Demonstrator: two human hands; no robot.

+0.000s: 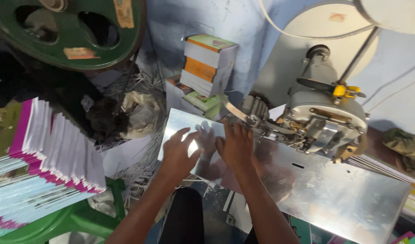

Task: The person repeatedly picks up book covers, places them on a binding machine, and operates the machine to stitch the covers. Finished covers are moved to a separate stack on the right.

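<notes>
Both hands lie flat on the metal plate [334, 194], side by side, the left hand [179, 153] near its left edge and the right hand [235, 147] just beside it. The sewing machine [322, 115] sits on the plate, to the right of the right hand. Behind the hands, books [207, 68] are stacked by the wall. Far left, a pile of booklets [44, 162] rests on a stool [81, 219]. A big wheel [69, 31] is behind that pile.

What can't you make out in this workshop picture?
- Left hand and right hand: whatever lies under the palms on the shiny metal table is hidden by the hands.
- Green wheel: cut off by the top edge.
- Stack of booklets: runs off the left edge.
</notes>
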